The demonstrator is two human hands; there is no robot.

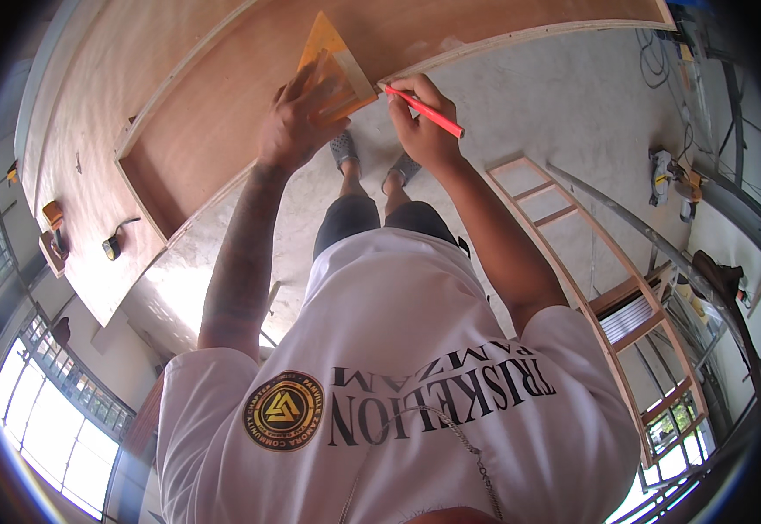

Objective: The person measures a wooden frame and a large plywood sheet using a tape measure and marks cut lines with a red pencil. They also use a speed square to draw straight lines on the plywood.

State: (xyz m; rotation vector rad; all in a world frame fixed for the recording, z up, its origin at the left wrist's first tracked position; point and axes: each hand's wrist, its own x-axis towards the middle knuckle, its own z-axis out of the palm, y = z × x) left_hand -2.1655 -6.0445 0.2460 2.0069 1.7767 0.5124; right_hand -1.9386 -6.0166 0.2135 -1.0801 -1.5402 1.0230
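Observation:
My left hand [297, 122] holds a yellow triangular square [326, 37], its fingers over the face and slightly blurred. The square's straight pale edge lies at the near edge of a plywood panel [450, 19] framed with thin wood strips. My right hand [426, 127] is closed around a red pencil [433, 113]. Its tip points left, at the panel's edge just beside the square's lower corner. Whether the tip touches the wood cannot be made out.
On the plywood at left are a black-and-yellow tape measure [112, 247] and an orange-and-dark tool [54, 215]. A ladder-like wooden frame [572, 218] lies to my right. Beyond it are power tools [660, 179], a long pipe [625, 210] and cables [651, 61]. My feet stand on the concrete floor [520, 105].

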